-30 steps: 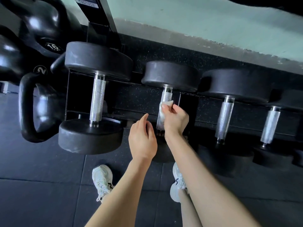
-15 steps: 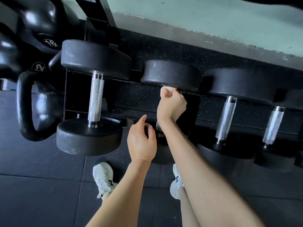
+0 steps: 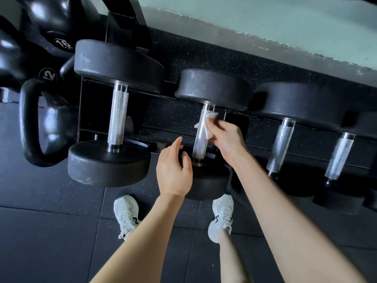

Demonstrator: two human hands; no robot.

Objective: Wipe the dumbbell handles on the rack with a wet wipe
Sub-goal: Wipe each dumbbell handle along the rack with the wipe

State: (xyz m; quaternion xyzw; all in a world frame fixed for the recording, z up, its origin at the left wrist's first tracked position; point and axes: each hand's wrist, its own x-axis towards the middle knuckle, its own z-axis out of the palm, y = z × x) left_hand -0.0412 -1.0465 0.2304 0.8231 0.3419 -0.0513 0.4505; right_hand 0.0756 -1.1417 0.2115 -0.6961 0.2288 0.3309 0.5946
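**Right hand wiping the second dumbbell handle, left hand idle**
The right hand (image 3: 226, 137) pinched the wet wipe (image 3: 208, 127) against the second dumbbell handle (image 3: 201, 139). The left hand (image 3: 173, 172), at 7 o'clock from it, hung relaxed and held nothing. The wipe looked limp and light, best wrapped round the stiff knurled shaft. The handle lay on the rack (image 3: 126, 27), its long axis running from 12 to 6 o'clock.
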